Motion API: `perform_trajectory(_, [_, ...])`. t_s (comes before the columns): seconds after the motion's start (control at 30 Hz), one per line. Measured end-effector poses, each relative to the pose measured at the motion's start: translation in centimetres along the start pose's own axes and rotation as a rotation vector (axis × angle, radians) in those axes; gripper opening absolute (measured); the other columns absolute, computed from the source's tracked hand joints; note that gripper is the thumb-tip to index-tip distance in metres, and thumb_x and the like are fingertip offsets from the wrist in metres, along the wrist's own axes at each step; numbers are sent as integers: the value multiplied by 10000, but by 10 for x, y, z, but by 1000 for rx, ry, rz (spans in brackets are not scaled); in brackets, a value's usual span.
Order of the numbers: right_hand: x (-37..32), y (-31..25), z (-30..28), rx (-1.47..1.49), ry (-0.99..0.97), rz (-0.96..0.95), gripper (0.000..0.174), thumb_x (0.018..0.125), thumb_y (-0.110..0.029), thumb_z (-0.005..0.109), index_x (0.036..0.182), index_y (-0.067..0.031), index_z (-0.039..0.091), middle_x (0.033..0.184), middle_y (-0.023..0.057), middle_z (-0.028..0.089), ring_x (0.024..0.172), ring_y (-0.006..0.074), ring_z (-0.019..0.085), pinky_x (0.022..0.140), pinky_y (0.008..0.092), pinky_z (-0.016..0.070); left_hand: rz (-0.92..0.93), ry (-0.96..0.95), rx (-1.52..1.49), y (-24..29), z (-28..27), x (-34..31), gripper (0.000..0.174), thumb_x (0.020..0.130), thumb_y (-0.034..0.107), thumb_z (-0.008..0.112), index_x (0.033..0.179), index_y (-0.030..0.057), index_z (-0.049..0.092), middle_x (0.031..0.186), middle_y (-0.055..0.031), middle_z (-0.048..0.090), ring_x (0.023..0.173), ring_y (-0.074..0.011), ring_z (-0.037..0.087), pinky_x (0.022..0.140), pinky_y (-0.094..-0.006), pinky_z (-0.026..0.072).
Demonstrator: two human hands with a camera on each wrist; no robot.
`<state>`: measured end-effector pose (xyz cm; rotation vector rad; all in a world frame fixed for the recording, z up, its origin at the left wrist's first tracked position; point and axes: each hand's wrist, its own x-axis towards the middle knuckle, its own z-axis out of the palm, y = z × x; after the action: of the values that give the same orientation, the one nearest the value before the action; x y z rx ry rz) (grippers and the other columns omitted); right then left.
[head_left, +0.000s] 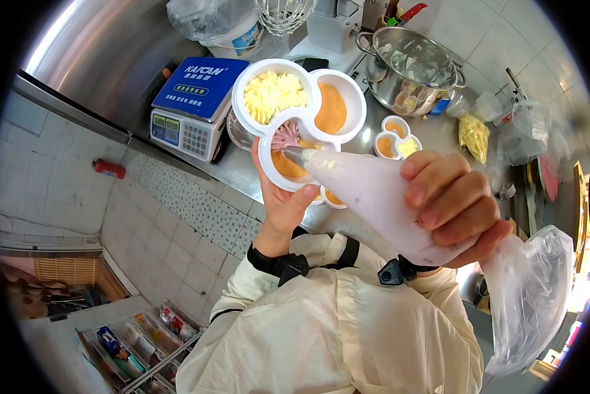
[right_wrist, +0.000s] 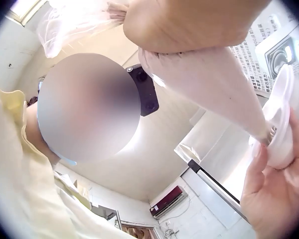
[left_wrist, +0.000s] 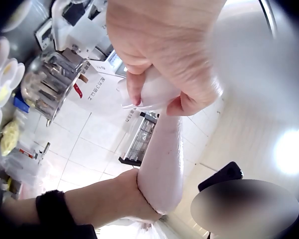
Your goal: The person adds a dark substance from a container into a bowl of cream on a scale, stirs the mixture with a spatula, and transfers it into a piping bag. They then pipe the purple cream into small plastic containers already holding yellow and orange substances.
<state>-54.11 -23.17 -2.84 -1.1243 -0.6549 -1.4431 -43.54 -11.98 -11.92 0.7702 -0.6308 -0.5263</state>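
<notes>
A white three-lobed container is held up by the left hand, its fingers behind and its thumb at the lower edge. One lobe holds pale yellow piped cream, another a flat orange layer. In the third, pink cream lies over orange, with the metal tip of the piping bag at it. The right hand grips the full, pale pink piping bag; its loose clear end hangs beyond the hand. In the right wrist view, the left hand pinches the container's wall.
A blue-topped scale stands at the left of the steel counter. Smaller filled three-lobed containers sit below the raised one. Behind them are a steel pot, a whisk and a yellow-filled bag.
</notes>
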Motion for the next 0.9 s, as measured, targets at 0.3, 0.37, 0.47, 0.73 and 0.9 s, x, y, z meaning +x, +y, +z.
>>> perform_trajectory(0.3, [2,-4,2,4,-92,108,522,938,-349,154,580,-96,437,642,64,489,654,224,500,693,433,438,-46,35,1,4,1,-5,913,689,108,668,1352,80,41,1308,-129,269,1209,-229,314,988,-378,305])
perform_trajectory(0.37, [2,-3,4,29,-63,113,522,938,-345,153,577,-97,436,640,64,489,652,225,503,693,431,440,-42,40,-4,3,-1,-5,916,685,108,669,1352,79,43,1309,-127,268,1210,-228,313,989,-377,304])
perform_trajectory(0.47, [3,-3,1,46,-62,115,523,938,-338,151,570,-100,436,636,64,489,649,224,507,693,428,444,-57,28,-24,2,-4,-6,928,677,111,674,1356,80,42,1312,-126,265,1214,-229,308,991,-376,302])
perform_trajectory(0.73, [2,-2,3,34,24,84,564,936,-372,173,560,-80,475,594,80,523,581,243,546,615,425,476,-55,24,-25,4,-3,-5,944,670,164,693,1358,72,55,1325,-130,251,1233,-233,282,1006,-379,276])
perform_trajectory(0.9, [1,-5,-2,-80,3,25,561,939,-368,156,583,-79,480,628,89,534,584,247,541,631,429,479,-9,32,15,1,-6,-4,940,678,174,692,1357,69,50,1327,-135,247,1236,-243,275,1007,-385,267])
